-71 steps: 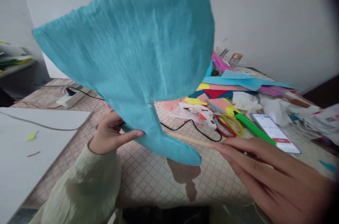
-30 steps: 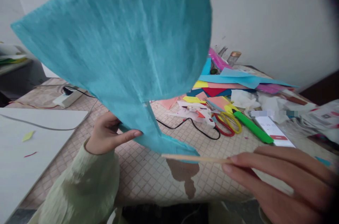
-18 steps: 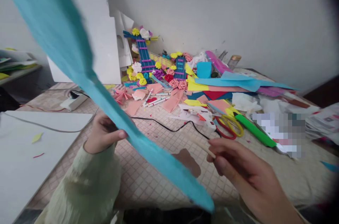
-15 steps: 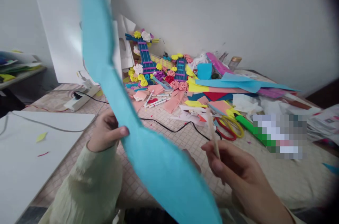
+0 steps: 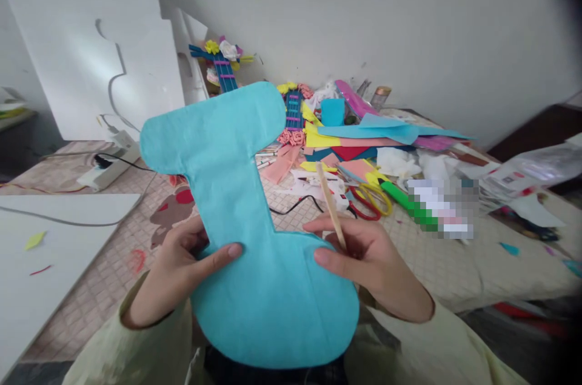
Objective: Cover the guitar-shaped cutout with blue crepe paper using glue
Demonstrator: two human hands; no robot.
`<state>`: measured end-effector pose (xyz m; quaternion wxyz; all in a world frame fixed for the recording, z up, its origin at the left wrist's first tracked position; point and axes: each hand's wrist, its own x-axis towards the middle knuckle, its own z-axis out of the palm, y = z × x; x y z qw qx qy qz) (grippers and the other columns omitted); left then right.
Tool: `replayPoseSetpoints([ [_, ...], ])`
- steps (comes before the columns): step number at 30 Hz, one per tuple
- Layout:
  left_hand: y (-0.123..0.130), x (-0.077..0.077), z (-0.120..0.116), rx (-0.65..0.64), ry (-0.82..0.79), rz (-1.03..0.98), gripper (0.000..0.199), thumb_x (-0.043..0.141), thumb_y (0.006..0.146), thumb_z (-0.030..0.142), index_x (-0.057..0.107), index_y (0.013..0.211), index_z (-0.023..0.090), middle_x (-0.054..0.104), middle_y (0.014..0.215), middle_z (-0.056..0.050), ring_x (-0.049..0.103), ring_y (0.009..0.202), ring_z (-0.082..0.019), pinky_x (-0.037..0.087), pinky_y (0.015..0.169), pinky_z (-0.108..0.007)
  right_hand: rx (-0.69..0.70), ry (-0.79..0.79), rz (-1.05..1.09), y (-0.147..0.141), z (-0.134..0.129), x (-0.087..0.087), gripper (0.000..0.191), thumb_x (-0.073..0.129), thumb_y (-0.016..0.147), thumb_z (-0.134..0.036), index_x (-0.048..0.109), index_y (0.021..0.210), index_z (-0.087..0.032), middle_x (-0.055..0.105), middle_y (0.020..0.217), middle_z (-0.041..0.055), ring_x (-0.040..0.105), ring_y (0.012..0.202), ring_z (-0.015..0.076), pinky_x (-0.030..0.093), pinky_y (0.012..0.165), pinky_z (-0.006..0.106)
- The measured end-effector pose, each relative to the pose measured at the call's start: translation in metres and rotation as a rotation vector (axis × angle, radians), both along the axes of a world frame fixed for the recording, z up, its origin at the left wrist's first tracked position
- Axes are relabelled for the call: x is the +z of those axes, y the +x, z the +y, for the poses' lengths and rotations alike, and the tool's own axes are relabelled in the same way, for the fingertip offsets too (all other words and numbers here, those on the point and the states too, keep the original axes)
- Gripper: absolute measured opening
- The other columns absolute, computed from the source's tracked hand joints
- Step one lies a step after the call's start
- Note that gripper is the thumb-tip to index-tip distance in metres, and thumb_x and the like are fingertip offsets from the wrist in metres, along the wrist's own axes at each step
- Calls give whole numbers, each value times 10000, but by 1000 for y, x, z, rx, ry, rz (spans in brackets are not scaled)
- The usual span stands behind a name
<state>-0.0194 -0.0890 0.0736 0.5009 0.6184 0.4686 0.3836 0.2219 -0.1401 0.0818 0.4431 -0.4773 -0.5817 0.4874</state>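
A light-blue flat cutout (image 5: 231,203), rounded at both ends with a narrow neck, stands up in front of me with its broad face toward the camera. My left hand (image 5: 186,270) grips its left edge at the neck, thumb in front and fingers behind. At the right, my right hand (image 5: 368,264) is closed on a pale wooden stick (image 5: 331,206) and also pinches the cutout's lower lobe with the thumb on its face. Fingers behind the cutout are partly hidden.
Beyond lie scissors (image 5: 370,201), a green packet (image 5: 411,206), blue sheets (image 5: 391,129) and a paper-flower guitar shape (image 5: 293,109). A power strip (image 5: 107,160) with a cable and a white board (image 5: 68,251) are at the left.
The cutout has turned from a slanted, edge-on pose to face me and has come lower. My right hand, with the stick, has moved in and taken hold of its right side.
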Motion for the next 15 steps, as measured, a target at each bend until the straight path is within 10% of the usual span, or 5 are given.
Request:
replayPoseSetpoints([
  [15,3,-9,-28,-150,-446,-401,410,718,537,476,672,907,305,703,855,-20,633,919,-299,536,737,-376,227,-73,240,4,6,-5,216,654,742,-271,695,954,-267,601,875,1,552,777,119,430,660,237],
])
